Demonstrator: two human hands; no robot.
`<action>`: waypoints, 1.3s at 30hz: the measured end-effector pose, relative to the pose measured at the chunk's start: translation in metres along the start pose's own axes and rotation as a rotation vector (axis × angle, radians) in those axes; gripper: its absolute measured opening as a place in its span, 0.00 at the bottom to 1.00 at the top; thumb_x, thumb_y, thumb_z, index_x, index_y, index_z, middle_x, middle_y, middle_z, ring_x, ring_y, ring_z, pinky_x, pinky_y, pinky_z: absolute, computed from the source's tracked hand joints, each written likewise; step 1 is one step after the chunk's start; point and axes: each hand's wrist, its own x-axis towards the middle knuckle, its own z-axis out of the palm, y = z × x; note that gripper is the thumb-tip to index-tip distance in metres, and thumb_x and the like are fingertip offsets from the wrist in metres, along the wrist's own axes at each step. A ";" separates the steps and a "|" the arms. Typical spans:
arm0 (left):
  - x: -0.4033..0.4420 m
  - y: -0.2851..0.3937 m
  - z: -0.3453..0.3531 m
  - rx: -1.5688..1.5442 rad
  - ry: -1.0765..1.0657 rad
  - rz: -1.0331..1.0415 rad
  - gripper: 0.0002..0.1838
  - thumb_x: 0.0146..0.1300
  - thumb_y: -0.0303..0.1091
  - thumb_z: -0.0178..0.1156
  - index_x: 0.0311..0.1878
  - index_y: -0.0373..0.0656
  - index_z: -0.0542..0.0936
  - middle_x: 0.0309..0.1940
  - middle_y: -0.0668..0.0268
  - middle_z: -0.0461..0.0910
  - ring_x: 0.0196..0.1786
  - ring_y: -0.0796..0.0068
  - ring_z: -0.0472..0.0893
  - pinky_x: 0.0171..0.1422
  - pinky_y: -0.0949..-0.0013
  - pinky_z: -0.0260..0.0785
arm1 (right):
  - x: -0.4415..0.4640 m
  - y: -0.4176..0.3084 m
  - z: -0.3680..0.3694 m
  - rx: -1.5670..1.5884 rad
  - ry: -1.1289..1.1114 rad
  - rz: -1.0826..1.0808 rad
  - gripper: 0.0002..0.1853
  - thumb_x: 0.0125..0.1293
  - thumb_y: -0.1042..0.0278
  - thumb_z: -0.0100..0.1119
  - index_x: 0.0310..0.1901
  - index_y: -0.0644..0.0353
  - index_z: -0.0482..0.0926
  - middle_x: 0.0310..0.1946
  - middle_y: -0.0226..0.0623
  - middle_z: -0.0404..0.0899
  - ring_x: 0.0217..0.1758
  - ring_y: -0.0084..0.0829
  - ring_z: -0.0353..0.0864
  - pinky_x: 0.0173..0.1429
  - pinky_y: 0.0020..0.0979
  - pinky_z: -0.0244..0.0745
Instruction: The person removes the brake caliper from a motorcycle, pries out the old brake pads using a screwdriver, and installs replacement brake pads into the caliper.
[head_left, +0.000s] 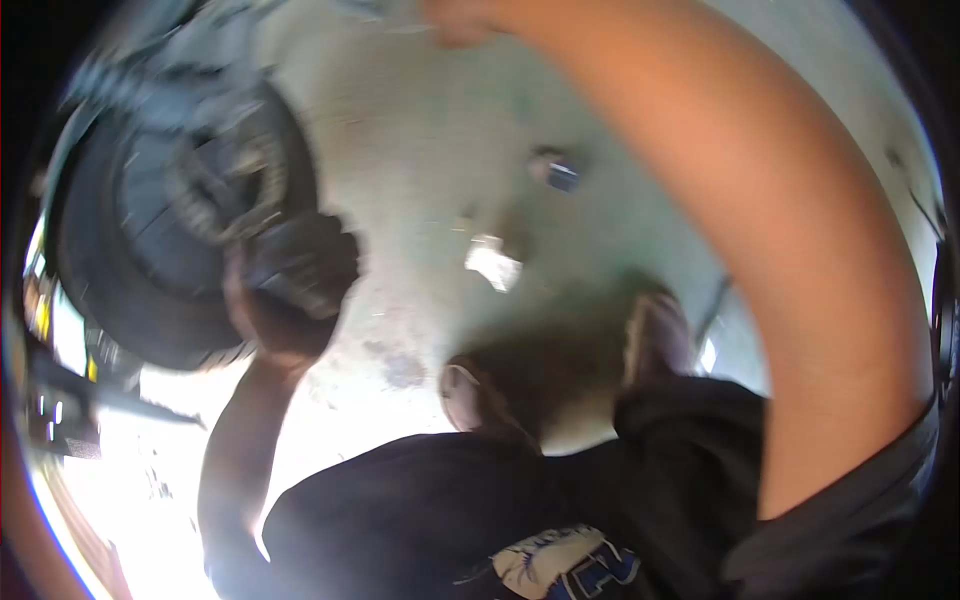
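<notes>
At the left, my left hand is wrapped round a dark, bulky metal part, beside the hub of a vehicle wheel with a black tire. My right arm reaches across the upper right. Only part of my right hand shows at the top edge, smeared by motion, and its fingers cannot be made out.
On the pale floor lie a small dark object and a crumpled white piece. Grey suspension parts are above the wheel. My shoes stand near the lower middle. Bright glare covers the lower left.
</notes>
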 end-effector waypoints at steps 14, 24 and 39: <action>-0.002 -0.027 0.003 0.609 0.273 0.103 0.45 0.52 0.67 0.61 0.57 0.34 0.64 0.43 0.58 0.75 0.47 0.73 0.77 0.51 0.65 0.73 | -0.224 -0.043 0.034 0.609 -0.040 -0.384 0.19 0.64 0.73 0.58 0.58 0.60 0.74 0.29 0.41 0.80 0.32 0.31 0.81 0.38 0.33 0.75; -0.019 -0.025 0.014 -0.019 0.045 0.066 0.44 0.52 0.67 0.55 0.57 0.34 0.73 0.47 0.52 0.79 0.47 0.59 0.82 0.53 0.57 0.75 | -0.243 -0.092 0.022 0.666 0.074 -0.437 0.14 0.67 0.69 0.56 0.50 0.69 0.77 0.27 0.46 0.82 0.25 0.40 0.82 0.34 0.34 0.75; -0.030 -0.014 0.014 0.042 0.110 0.064 0.38 0.50 0.63 0.56 0.55 0.41 0.71 0.46 0.56 0.77 0.46 0.60 0.80 0.50 0.56 0.75 | -0.241 -0.102 0.008 0.603 0.049 -0.476 0.13 0.69 0.65 0.53 0.46 0.67 0.77 0.29 0.45 0.82 0.28 0.43 0.80 0.46 0.40 0.73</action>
